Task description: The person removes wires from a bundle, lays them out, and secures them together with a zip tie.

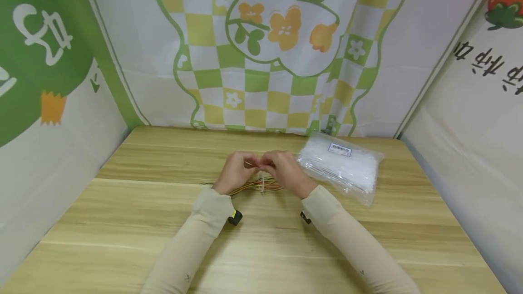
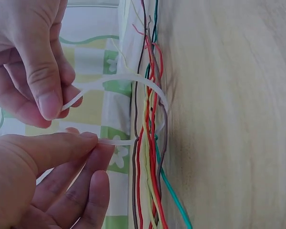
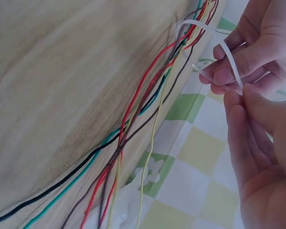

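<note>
A white cable tie (image 2: 155,88) loops around a bundle of thin wires (image 2: 145,167), coloured red, yellow, brown, black and green, lying on the table. My left hand (image 1: 238,171) pinches one end of the tie between thumb and index finger. The other end is pinched by my right hand (image 1: 286,173), close beside the left. In the right wrist view the tie (image 3: 231,55) rises as an open loop from the wires (image 3: 148,90) to the fingertips. The fingers of both hands hide the tie's ends, so its head cannot be made out.
To the right of my right hand lies a clear plastic bag (image 1: 339,167) of white strips with a barcode label. The wooden table (image 1: 261,248) meets a patterned curtain (image 1: 261,80) at the back, with printed cloth walls on both sides.
</note>
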The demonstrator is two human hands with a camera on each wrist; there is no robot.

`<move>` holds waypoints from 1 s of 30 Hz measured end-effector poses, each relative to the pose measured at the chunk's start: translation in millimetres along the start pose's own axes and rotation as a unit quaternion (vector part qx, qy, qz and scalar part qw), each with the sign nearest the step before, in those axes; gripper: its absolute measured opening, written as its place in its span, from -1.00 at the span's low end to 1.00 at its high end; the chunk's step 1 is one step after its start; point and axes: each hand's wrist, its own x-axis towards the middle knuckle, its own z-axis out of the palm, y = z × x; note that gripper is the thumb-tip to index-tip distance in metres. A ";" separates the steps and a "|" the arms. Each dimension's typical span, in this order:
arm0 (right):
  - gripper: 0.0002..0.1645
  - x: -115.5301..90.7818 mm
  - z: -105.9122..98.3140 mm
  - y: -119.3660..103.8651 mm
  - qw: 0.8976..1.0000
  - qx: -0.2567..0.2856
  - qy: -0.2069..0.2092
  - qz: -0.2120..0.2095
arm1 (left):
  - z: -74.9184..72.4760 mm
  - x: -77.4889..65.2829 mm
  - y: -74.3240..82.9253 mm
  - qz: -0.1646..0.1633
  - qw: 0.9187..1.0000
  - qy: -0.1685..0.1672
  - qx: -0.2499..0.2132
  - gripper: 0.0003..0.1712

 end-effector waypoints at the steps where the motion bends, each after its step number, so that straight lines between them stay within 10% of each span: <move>1: -0.96 0.1 0.2 0.3 1.000 0.000 -0.001 0.001 | 0.6 -0.1 -0.1 0.001 1.000 0.000 0.002 -0.90; 30: -0.90 4.6 4.0 -0.1 0.999 -0.004 -0.037 -0.003 | -0.2 -3.3 2.1 -0.007 1.000 0.012 0.002 -0.86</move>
